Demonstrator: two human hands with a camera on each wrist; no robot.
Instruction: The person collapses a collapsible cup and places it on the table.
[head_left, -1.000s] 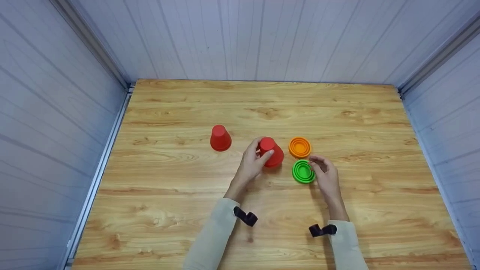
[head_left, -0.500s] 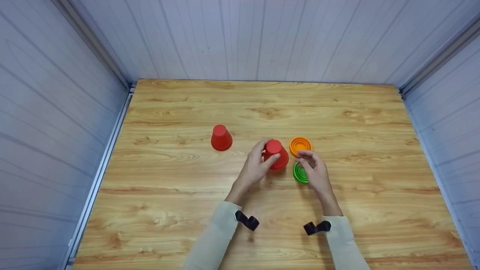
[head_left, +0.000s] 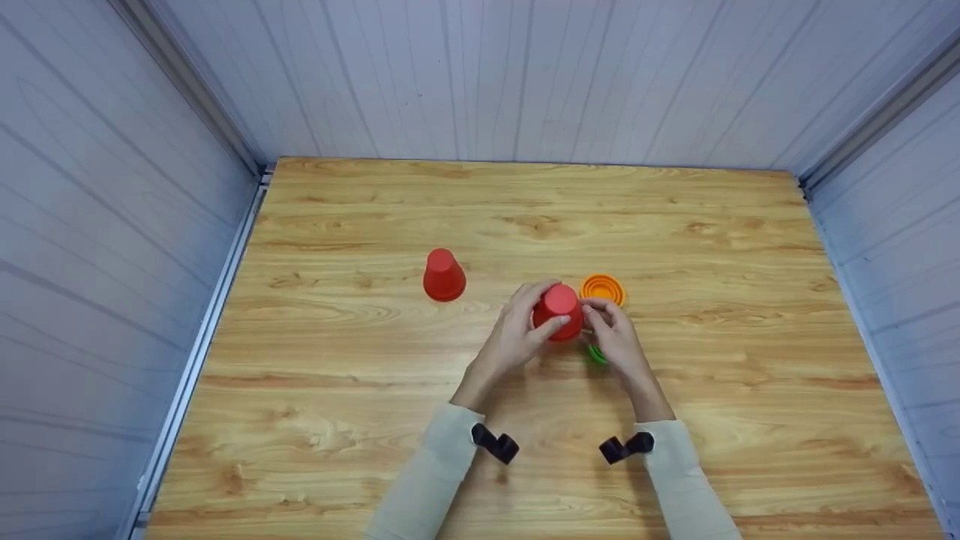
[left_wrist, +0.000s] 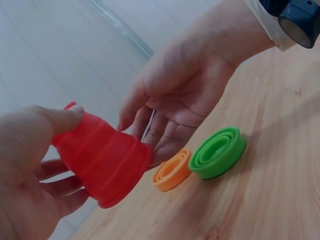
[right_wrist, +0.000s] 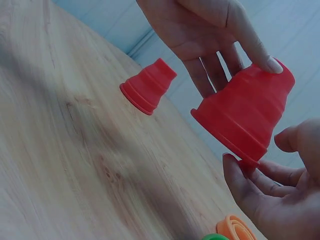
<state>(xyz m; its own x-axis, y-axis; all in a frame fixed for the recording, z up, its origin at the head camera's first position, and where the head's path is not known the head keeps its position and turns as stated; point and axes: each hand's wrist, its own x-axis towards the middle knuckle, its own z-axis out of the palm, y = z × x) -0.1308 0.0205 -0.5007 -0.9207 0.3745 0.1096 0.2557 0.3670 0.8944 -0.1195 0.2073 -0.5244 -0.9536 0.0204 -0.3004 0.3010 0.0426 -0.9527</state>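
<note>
Item: one ribbed red cup (right_wrist: 245, 110), extended, wide rim downward, lifted off the bench (head_left: 337, 420) between my hands.

Left hand (head_left: 517, 326): fingers curled, thumb and fingers on opposite sides of the narrow end; cup held.

Right hand (head_left: 616, 339): fingers loosely bent, partly open, under the rim by a small red tab (right_wrist: 245, 167); thumb apart from the rim. Whether any weight rests here, I cannot tell.

Also present: second red cup (head_left: 444, 277), rim down on the bench, well to the left; flattened orange cup (head_left: 602, 286) and green cup (left_wrist: 217, 152), side by side, the green largely under my right hand.

Hazards, as I judge them: squeezing or pressing lengthwise could fold the soft-looking ribs; a relaxed left hold could let the tapered wall slip; lowering my right hand could nudge the green cup into the orange.
</note>
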